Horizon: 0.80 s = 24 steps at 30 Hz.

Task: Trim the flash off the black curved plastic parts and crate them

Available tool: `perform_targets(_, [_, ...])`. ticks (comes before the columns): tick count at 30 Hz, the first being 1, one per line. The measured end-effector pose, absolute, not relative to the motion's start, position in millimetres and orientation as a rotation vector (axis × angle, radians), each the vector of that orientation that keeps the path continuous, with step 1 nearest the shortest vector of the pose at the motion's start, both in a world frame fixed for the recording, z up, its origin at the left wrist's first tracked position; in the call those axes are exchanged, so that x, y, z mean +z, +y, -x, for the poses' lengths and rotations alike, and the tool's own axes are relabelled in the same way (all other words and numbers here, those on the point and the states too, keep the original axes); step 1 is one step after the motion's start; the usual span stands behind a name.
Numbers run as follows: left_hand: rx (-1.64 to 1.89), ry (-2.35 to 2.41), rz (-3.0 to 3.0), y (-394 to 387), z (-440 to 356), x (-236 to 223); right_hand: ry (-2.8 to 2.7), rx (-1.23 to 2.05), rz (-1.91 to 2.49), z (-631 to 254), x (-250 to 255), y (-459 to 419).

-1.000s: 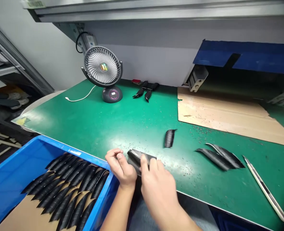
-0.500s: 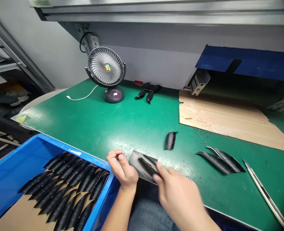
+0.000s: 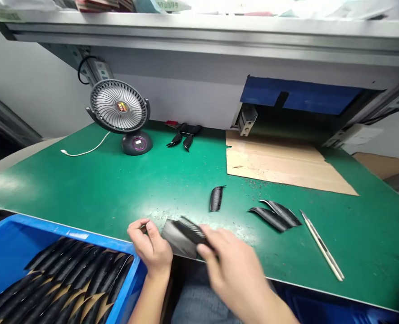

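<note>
My right hand [image 3: 235,258] grips a black curved plastic piece [image 3: 190,229], its free end pointing left over a grey abrasive-looking sheet [image 3: 175,238]. The piece is blurred and appears to touch the sheet, which lies at the table's front edge. Beside the sheet's left side, my left hand [image 3: 152,245] rests with its fingers curled closed and no object showing in them. Beyond my hands stands a small dark curved piece [image 3: 216,199]. To the right lie two longer black curved pieces [image 3: 275,216], close together, and a pale slim knife-like tool [image 3: 322,245].
A blue bin [image 3: 64,231] at the lower left holds rows of black curved pieces [image 3: 51,288] on cardboard. On the green table [image 3: 172,180] stand a fan [image 3: 120,108] with a white cable and a black clamp-like object [image 3: 185,134]. Cardboard [image 3: 280,164] lies at back right, under a shelf [image 3: 199,38].
The view has swung right and slightly up, so most things sit further left. My right hand still grips the black piece, which has shifted slightly and tilted over the sheet.
</note>
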<state>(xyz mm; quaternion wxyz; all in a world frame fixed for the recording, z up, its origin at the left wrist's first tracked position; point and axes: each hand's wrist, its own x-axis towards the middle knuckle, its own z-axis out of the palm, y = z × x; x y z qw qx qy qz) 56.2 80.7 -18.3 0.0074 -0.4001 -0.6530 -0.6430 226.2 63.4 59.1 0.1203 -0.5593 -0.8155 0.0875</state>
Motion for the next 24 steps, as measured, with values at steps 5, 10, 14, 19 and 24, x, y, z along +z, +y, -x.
perform_targets(5, [-1.543,-1.982,1.850,87.1,-77.3,20.7,-2.355,-0.142,1.768,-318.6,55.6,54.3])
perform_targets(10, [-1.012,-1.952,2.520,133.7,-121.9,36.2,-2.434,-0.125,1.832,-332.3,55.3,87.3])
perform_targets(14, [-0.889,-1.895,2.634,157.0,-150.3,26.6,-2.383,-0.132,1.805,-324.8,51.5,116.0])
perform_targets(19, [-0.753,-1.862,2.586,149.4,-156.4,20.2,-2.234,-0.097,1.846,-353.2,47.0,116.7])
perform_targets(24, [-0.788,-1.639,2.494,141.0,-163.4,32.1,-1.925,-0.059,2.112,-403.3,50.2,103.7])
